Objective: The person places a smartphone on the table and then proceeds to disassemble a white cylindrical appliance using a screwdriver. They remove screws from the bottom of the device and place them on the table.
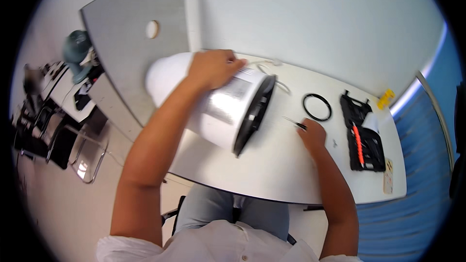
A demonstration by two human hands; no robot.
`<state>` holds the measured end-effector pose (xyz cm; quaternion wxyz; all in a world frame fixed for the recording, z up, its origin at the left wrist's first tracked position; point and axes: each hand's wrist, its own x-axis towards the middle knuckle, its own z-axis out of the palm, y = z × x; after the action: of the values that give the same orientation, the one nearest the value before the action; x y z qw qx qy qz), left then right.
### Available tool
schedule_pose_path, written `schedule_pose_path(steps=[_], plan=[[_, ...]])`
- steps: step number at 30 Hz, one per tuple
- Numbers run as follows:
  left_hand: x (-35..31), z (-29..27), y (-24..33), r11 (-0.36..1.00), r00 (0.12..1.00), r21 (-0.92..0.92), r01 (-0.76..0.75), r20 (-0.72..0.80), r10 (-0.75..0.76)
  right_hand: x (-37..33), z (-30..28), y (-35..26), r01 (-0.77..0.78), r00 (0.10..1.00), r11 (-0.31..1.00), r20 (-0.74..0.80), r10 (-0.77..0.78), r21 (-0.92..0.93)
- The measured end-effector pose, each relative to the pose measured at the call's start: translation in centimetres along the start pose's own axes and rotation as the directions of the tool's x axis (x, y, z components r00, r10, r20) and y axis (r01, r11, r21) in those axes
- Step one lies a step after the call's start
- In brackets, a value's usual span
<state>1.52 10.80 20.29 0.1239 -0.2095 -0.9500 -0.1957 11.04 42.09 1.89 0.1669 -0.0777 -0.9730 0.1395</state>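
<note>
A big white rounded appliance [221,104] with a black base lies tilted on its side on the white table [272,174]; a shiny label covers part of its body. From above, my left hand [213,69] grips it, fingers curled over the top and partly hidden. My right hand [312,135] is closed on a slim tool [299,125] with a thin metal tip and a dark handle, pointing toward the black base without touching it. Its exact kind is too blurred to tell. Just beyond that hand lies a black ring [318,107].
An open black tool case [361,136] holding an orange-red rod [358,145] sits at right. Near it are a pale slab [388,176], a yellow object [386,99] and small metal bits [335,143]. A pale cable [264,63] lies behind the appliance; a grey partition [141,19] stands left.
</note>
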Motion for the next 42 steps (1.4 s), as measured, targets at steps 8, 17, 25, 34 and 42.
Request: schedule_pose_path(steps=[8,17,25,34,42], plan=[[0.0,-0.6,0.3,0.999,0.998,-0.007,-0.043,0.035,0.043,-2.7,-5.6,-4.4,-0.022,0.989,0.674,-0.08,0.121,0.739],[1.2,-0.8,0.2,0.995,0.987,0.055,-0.084,0.144,0.076,-10.5,-5.7,-12.6,0.109,0.926,0.365,0.039,-0.376,0.925],[-0.4,-0.8,-1.5,0.994,0.993,-0.026,-0.105,0.058,0.106,-18.4,-6.3,-28.2,-0.353,0.476,0.155,0.32,-0.819,0.923],[-4.5,-2.7,-4.5,0.993,0.994,-0.08,-0.082,-0.08,0.075,-20.1,-7.3,-30.8,-0.165,0.3,0.251,0.291,-0.909,0.954],[-7.9,-2.7,-6.0,0.966,0.973,-0.211,-0.149,-0.206,0.105,-19.7,-9.1,-31.8,-0.212,0.127,0.265,0.296,-0.947,0.941]])
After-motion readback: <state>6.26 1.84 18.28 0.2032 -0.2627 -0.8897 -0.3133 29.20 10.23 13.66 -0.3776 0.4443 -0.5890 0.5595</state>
